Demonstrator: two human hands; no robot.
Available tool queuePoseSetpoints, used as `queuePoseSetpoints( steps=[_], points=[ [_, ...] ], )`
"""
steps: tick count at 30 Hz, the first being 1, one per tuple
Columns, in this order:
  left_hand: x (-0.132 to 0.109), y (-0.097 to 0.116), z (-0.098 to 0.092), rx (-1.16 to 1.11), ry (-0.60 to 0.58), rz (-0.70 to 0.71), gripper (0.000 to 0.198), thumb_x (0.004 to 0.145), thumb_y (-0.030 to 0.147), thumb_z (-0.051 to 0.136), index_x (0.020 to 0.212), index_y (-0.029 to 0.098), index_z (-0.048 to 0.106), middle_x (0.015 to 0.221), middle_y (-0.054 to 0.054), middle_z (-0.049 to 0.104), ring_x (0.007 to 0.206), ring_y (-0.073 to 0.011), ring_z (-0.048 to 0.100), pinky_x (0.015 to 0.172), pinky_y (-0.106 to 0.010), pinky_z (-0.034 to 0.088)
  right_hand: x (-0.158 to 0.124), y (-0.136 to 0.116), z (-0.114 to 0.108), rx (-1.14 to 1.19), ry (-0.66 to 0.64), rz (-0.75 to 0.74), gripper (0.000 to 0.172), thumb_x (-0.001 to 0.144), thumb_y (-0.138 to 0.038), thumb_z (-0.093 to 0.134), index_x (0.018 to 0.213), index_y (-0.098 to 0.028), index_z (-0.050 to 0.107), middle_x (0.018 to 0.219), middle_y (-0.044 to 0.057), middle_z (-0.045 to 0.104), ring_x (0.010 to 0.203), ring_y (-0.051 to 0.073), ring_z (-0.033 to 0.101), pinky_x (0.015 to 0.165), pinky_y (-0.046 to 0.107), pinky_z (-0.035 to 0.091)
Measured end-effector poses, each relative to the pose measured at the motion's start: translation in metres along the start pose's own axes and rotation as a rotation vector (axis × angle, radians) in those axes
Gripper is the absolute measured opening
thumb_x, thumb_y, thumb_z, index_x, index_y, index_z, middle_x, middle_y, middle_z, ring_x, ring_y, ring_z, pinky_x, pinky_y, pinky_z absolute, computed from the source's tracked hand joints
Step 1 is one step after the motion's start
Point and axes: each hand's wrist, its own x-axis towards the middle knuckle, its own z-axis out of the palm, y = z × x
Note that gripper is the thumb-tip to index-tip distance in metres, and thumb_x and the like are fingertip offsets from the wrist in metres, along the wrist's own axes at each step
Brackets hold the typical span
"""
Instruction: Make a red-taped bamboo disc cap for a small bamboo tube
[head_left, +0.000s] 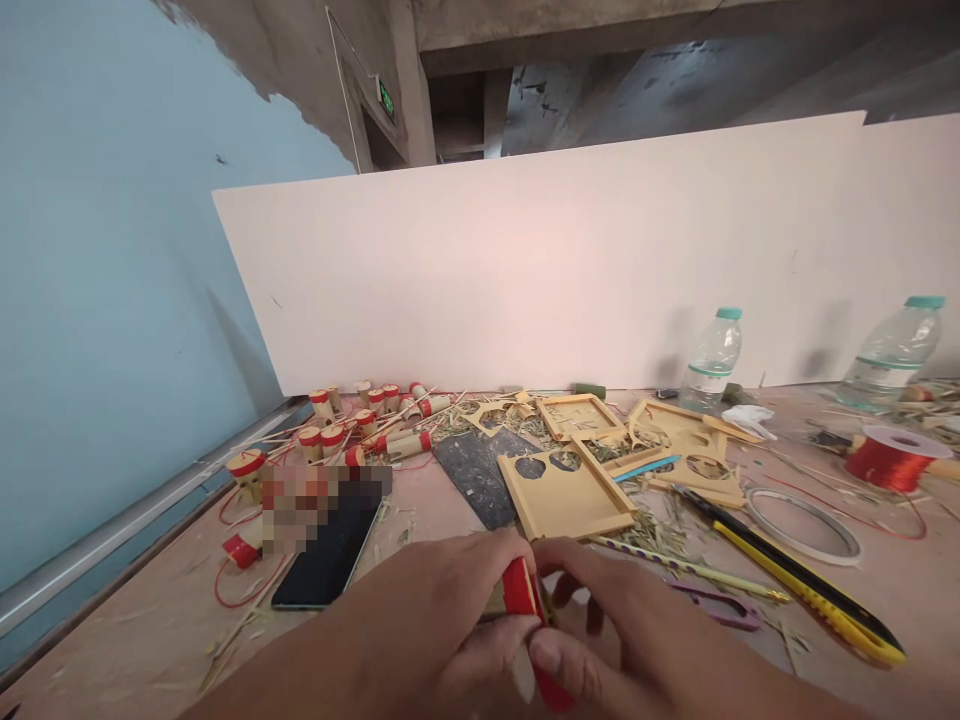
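At six o'clock, the left hand (457, 595) pinched a red-banded tube (517, 588) between thumb and fingers; the right hand (622, 620) curled beside it, its grip impossible to tell. A dark phone (330, 550) lay at their ten o'clock, a yellow-black cutter (795, 575) at three. Beyond, at one o'clock, came a holed tan panel (574, 500), then a clear bottle (711, 365).

ok so the red band (517, 588) looks smooth with a bit of shine, the phone (330, 550) has a properly glossy front, bottles (714, 360) are clear plastic, tan tray (577, 495) could be matt wood or card, can't tell, dark slab (476, 470) looks matt and scuffed, white panel (487, 280) pretty smooth and matt
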Motion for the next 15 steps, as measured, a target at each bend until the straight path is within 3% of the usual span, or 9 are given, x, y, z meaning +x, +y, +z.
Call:
queuePoseSetpoints(
  steps=[2, 5, 6, 8, 11, 15],
  points=[
    [0.000, -0.003, -0.002, 0.046, -0.016, -0.008, 0.014, 0.103, 0.033, 0.058, 0.092, 0.025, 0.054, 0.091, 0.002, 0.069, 0.073, -0.0186, 0.058, 0.066, -0.027, 0.035, -0.003, 0.008, -0.018, -0.140, 0.060, 0.063, 0.041, 0.100, -0.056, 0.060, 0.128, -0.028, 0.070, 0.123, 0.009, 0.080, 0.106, 0.033, 0.076, 0.089, 0.040, 0.055],
    [-0.002, -0.007, -0.007, 0.104, -0.015, 0.000, 0.014, 0.106, 0.037, 0.058, 0.100, 0.024, 0.060, 0.100, -0.001, 0.070, 0.082, -0.0204, 0.063, 0.070, -0.028, 0.040, -0.012, 0.036, -0.048, -0.394, 0.019, 0.139, 0.021, 0.097, -0.038, 0.061, 0.108, -0.028, 0.076, 0.114, 0.009, 0.080, 0.105, 0.034, 0.075, 0.089, 0.043, 0.053],
    [-0.003, -0.008, -0.009, 0.110, -0.003, 0.011, 0.015, 0.107, 0.039, 0.058, 0.105, 0.024, 0.063, 0.105, -0.003, 0.070, 0.087, -0.0216, 0.064, 0.073, -0.029, 0.041, -0.015, 0.048, -0.055, -0.439, -0.003, 0.138, 0.025, 0.095, -0.035, 0.064, 0.117, -0.030, 0.075, 0.125, 0.009, 0.078, 0.114, 0.036, 0.073, 0.094, 0.045, 0.052],
    [-0.004, -0.009, -0.012, 0.113, 0.017, 0.012, 0.019, 0.108, 0.040, 0.059, 0.113, 0.025, 0.068, 0.109, -0.004, 0.070, 0.094, -0.0237, 0.064, 0.078, -0.031, 0.043, -0.020, 0.071, -0.064, -0.541, 0.009, 0.200, 0.028, 0.082, -0.020, 0.070, 0.108, -0.030, 0.076, 0.113, 0.007, 0.080, 0.103, 0.036, 0.074, 0.083, 0.042, 0.051],
    [-0.004, -0.010, -0.017, 0.077, 0.025, -0.035, 0.013, 0.104, 0.032, 0.063, 0.109, 0.025, 0.072, 0.111, -0.003, 0.073, 0.099, -0.0243, 0.065, 0.083, -0.032, 0.044, -0.022, 0.092, -0.063, -0.568, -0.037, 0.263, 0.021, 0.067, -0.006, 0.068, 0.076, -0.025, 0.071, 0.082, 0.004, 0.077, 0.074, 0.029, 0.072, 0.061, 0.033, 0.039],
    [-0.004, -0.008, -0.026, -0.044, 0.077, -0.074, 0.011, 0.098, 0.030, 0.072, 0.108, 0.027, 0.074, 0.116, 0.001, 0.075, 0.104, -0.0237, 0.067, 0.085, -0.029, 0.045, -0.027, 0.101, -0.055, -0.497, 0.006, 0.245, 0.021, 0.064, -0.008, 0.068, 0.071, -0.026, 0.073, 0.069, 0.000, 0.076, 0.062, 0.024, 0.069, 0.054, 0.028, 0.033]
  ],
)
